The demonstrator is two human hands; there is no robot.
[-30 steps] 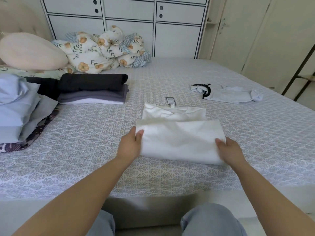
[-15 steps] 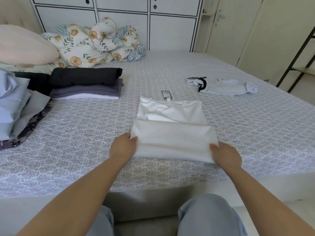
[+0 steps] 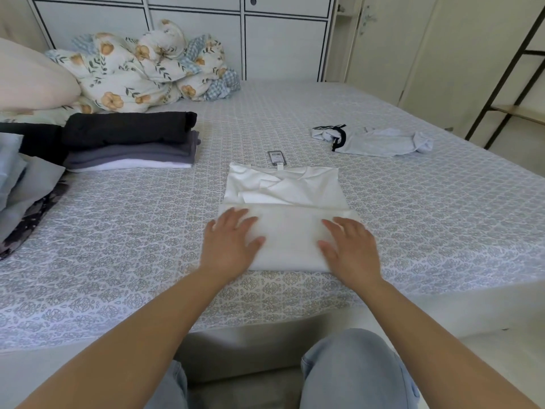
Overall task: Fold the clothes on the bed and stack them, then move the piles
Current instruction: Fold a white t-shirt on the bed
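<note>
fingers (image 3: 236,219) of both hands spread flat, pressing the folded white shirt (image 3: 287,199), on the bed (image 3: 413,216)

2 hands (image 3: 231,246) (image 3: 351,249), 1 white top (image 3: 286,187), 2 piles (image 3: 129,143) (image 3: 20,184).

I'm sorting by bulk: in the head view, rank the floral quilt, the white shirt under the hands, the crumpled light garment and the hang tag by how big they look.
1. floral quilt
2. white shirt, nearer the camera, so this order is unsure
3. crumpled light garment
4. hang tag
</note>
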